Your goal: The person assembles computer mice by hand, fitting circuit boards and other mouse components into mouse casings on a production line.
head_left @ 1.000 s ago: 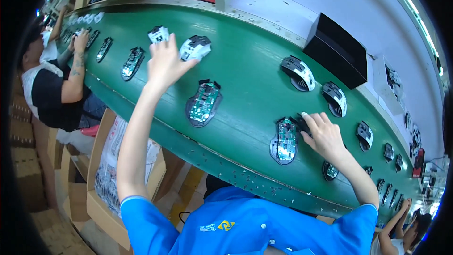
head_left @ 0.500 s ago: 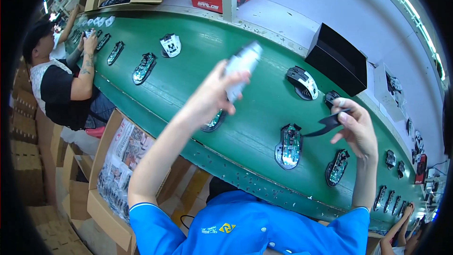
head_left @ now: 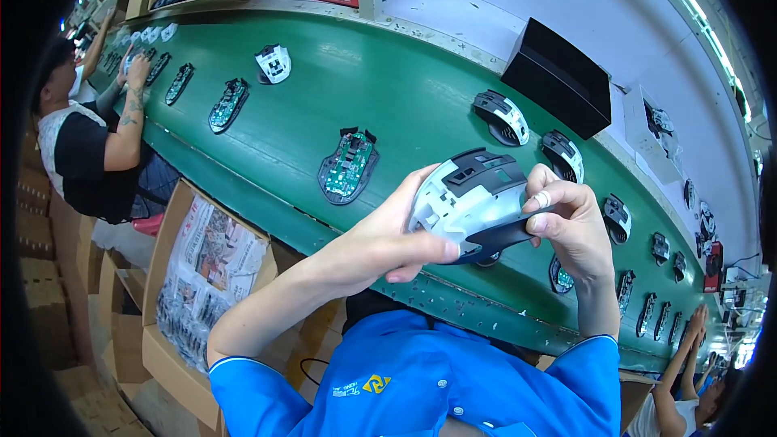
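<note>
In front of my chest I hold a white and black computer mouse top shell [head_left: 465, 194], tilted with its curved back facing up. My left hand [head_left: 396, 243] is closed around its left end, the thumb lying along the near side. Between the thumb and fingers of my right hand [head_left: 575, 222] is a thin black side panel [head_left: 503, 235], set against the shell's near edge. Whether the panel is seated in the shell, I cannot tell. Beyond my left hand, a mouse base with a green circuit board [head_left: 348, 166] lies on the green work surface [head_left: 388, 89].
Further mouse bases [head_left: 229, 105] lie to the left, near a white shell [head_left: 273, 64]. Assembled-looking shells [head_left: 501, 118] rest right of centre before a black box [head_left: 558, 81]. A carton of bagged parts [head_left: 162, 291] stands at lower left. A co-worker [head_left: 89, 129] works at far left.
My left hand has brought the shell down and right, toward my chest. My right hand has moved left, and the black panel now meets the shell. The whole view has shifted slightly.
</note>
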Demonstrator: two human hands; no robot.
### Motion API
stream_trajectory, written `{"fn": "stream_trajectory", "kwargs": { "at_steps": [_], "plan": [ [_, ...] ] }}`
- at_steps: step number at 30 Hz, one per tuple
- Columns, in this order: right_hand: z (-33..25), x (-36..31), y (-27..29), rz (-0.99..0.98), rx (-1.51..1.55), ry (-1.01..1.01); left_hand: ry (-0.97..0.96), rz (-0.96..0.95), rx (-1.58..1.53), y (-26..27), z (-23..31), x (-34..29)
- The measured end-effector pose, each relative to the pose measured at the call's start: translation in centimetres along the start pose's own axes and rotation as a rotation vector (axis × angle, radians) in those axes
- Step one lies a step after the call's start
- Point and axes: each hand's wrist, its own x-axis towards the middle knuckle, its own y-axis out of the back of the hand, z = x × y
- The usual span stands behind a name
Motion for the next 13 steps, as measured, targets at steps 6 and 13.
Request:
{"fn": "stream_trajectory", "kwargs": {
  "at_steps": [6, 13],
  "plan": [
    [0.5, -0.3, 0.2, 0.008, -0.011, -0.048, -0.281, 0.030, 0.296, -0.9, -0.9, -0.1],
    [0.7, -0.7, -0.1, 0.020, -0.192, 0.136, -0.379, 0.131, 0.496, -1.4, -1.7, -0.6]
  ]
}}
